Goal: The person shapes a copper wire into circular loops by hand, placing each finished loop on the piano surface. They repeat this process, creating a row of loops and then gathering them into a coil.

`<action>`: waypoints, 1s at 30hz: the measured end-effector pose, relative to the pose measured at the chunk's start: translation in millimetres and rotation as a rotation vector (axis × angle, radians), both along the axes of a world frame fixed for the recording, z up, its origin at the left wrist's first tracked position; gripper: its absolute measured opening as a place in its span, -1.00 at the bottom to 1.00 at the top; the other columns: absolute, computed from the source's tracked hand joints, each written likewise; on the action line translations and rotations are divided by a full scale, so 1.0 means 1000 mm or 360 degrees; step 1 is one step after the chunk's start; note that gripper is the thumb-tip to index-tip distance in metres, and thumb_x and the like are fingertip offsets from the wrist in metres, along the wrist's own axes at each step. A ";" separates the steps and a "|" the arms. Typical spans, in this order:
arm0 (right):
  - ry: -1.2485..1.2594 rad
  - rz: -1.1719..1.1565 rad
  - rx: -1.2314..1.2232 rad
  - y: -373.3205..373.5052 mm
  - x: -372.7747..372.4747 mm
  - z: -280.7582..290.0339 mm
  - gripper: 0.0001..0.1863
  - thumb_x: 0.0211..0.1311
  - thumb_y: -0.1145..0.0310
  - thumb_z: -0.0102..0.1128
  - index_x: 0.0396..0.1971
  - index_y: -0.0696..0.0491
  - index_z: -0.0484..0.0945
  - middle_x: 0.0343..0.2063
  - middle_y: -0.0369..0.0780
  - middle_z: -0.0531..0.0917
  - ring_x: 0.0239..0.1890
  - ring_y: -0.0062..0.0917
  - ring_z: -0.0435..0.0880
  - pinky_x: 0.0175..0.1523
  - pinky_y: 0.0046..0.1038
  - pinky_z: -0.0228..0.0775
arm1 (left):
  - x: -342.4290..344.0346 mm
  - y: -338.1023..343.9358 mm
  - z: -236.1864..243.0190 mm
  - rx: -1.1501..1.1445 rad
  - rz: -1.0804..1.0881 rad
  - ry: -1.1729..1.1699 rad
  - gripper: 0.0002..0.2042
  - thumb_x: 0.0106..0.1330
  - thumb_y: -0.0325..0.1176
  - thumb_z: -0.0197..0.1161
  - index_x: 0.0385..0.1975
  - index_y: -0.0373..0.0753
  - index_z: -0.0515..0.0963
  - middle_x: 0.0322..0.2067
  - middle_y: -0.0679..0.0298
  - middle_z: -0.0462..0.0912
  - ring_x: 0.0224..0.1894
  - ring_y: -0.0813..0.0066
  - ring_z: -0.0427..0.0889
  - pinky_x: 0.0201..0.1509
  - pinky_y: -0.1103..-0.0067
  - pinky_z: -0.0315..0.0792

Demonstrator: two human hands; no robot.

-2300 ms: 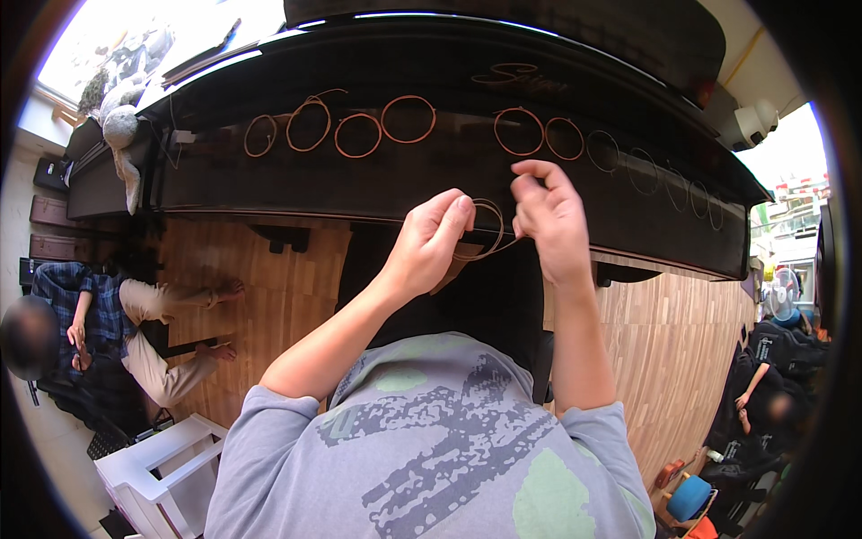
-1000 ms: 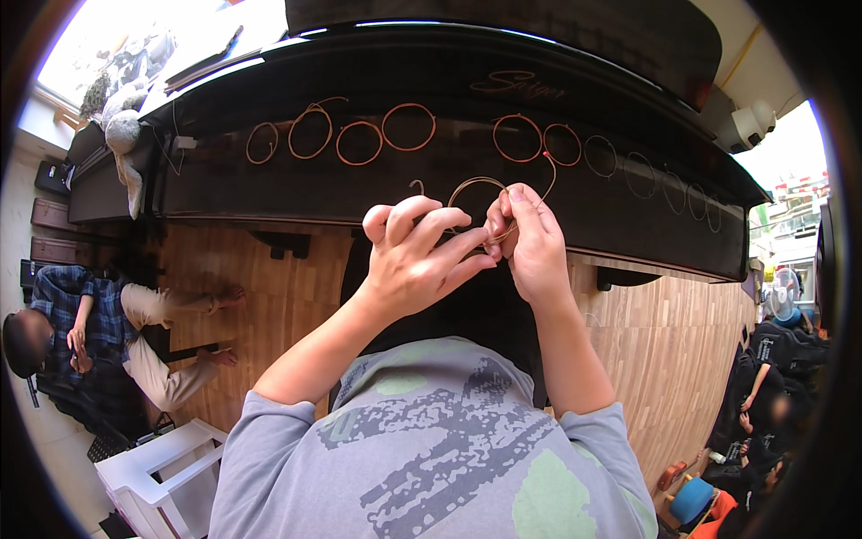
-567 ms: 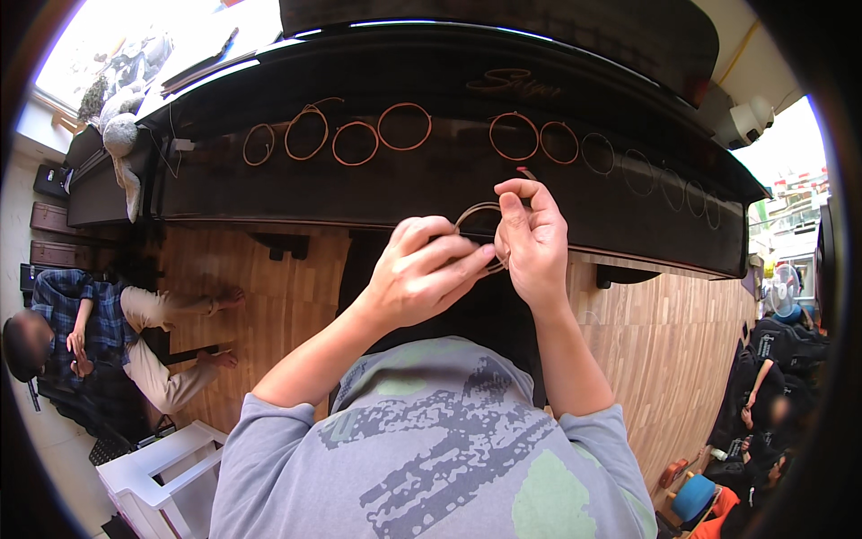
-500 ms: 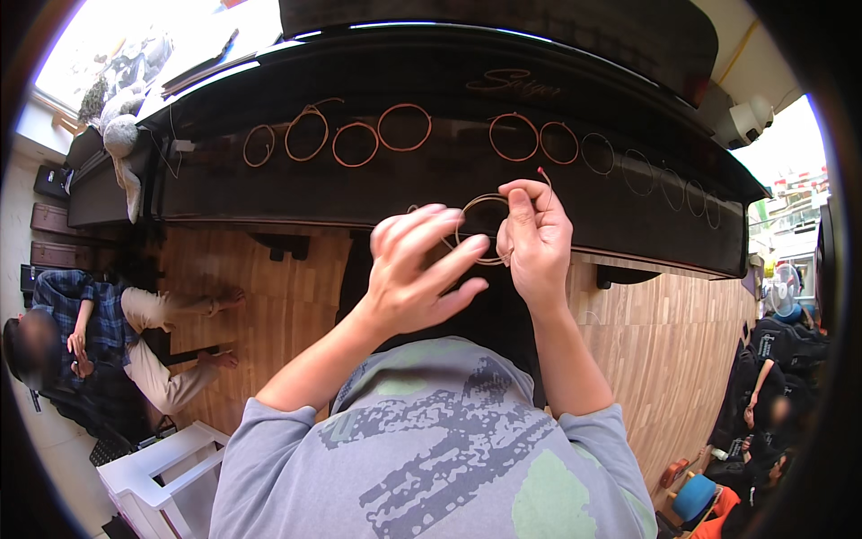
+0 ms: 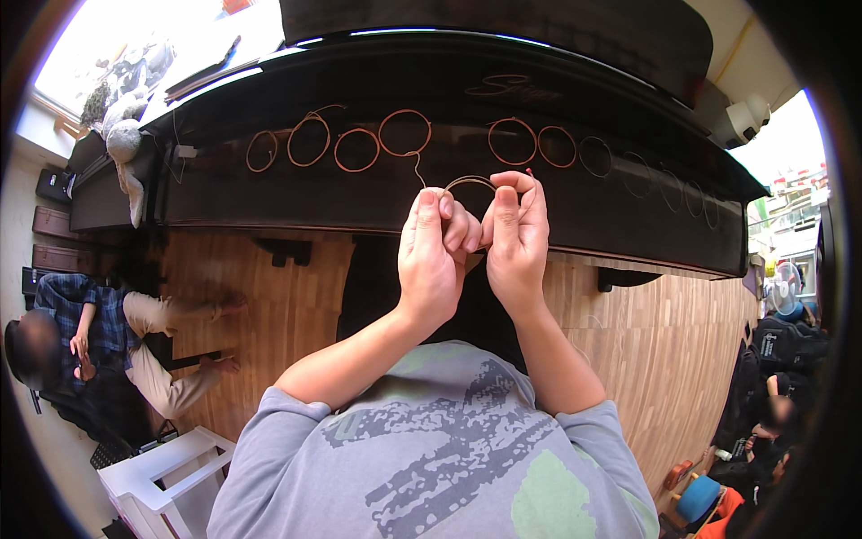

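Both hands are raised close together in front of a black piano (image 5: 301,199). Between them is a thin coiled instrument string (image 5: 469,179), its arc showing above the fingers. My left hand (image 5: 433,251) is closed on the coil's left side, thumb up; a kinked tail of the string rises from it. My right hand (image 5: 518,238) pinches the coil's right side between thumb and fingers, and a small red tip shows just above it. Beyond the hands, several copper-coloured string coils (image 5: 356,171) lie in a row on the piano, with thinner silvery coils (image 5: 580,154) to the right.
A grey plush toy (image 5: 124,144) hangs over the piano's left end. At the left a person in a checked shirt (image 5: 63,301) sits near a white slatted piece of furniture (image 5: 135,472). More people and a black bag (image 5: 779,343) are at the right, by a blue stool (image 5: 698,497).
My left hand has moved in from spread fingers to a closed grip on the coil. My right hand has shifted slightly left, and the string's loose tail now stands up at the left.
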State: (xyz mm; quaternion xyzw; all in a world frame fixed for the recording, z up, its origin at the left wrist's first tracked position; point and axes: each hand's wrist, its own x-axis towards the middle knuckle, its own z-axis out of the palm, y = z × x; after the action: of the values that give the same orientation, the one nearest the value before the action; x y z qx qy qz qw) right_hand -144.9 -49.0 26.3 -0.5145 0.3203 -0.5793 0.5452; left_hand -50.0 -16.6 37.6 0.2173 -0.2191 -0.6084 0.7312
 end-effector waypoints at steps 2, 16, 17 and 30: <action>0.0017 -0.0019 -0.0037 -0.001 -0.004 0.003 -0.64 0.53 0.12 -0.18 -0.03 0.13 0.33 -0.62 -0.39 0.35 -0.61 -0.84 0.28 -0.48 -0.75 0.13 | -0.007 -0.002 0.003 0.0105 0.0116 -0.0034 -0.71 0.58 -0.16 -0.24 -0.39 -0.15 0.23 -0.63 0.44 0.11 -0.57 0.61 0.14 -0.44 0.63 0.16; 0.0014 -0.0688 -0.1233 -0.005 0.005 -0.034 -0.73 0.32 0.40 0.14 -0.15 0.25 0.33 -0.49 -0.17 0.47 -0.51 -0.56 0.46 -0.43 -0.58 0.33 | -0.002 -0.012 0.004 0.0135 0.0217 0.0152 -0.68 0.59 -0.10 -0.30 -0.42 -0.09 0.19 -0.61 0.47 0.06 -0.62 0.65 -0.02 -0.46 0.61 0.07; 0.0201 -0.0627 -0.1211 -0.001 -0.002 -0.037 -0.73 0.29 0.47 0.15 -0.11 0.25 0.34 -0.47 -0.14 0.50 -0.49 -0.52 0.50 -0.39 -0.55 0.38 | -0.002 -0.013 0.005 0.0125 0.0216 0.0152 -0.69 0.59 -0.10 -0.30 -0.41 -0.09 0.19 -0.61 0.47 0.06 -0.62 0.65 -0.01 -0.47 0.62 0.07; 0.0497 -0.0494 -0.0238 -0.003 0.001 0.012 -0.86 0.29 0.54 0.15 -0.19 0.20 0.61 -0.42 -0.29 0.61 -0.42 -0.70 0.52 -0.30 -0.64 0.37 | 0.007 -0.016 -0.011 -0.0203 0.0186 -0.0277 -0.72 0.57 -0.14 -0.21 -0.39 -0.14 0.22 -0.62 0.46 0.07 -0.64 0.67 -0.02 -0.55 0.63 0.01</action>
State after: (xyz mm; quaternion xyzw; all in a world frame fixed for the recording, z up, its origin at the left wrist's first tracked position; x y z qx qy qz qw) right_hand -144.2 -52.4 38.1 -0.5815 0.4323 -0.5916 0.3536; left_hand -43.4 -33.0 26.8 0.2349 -0.3070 -0.5283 0.7560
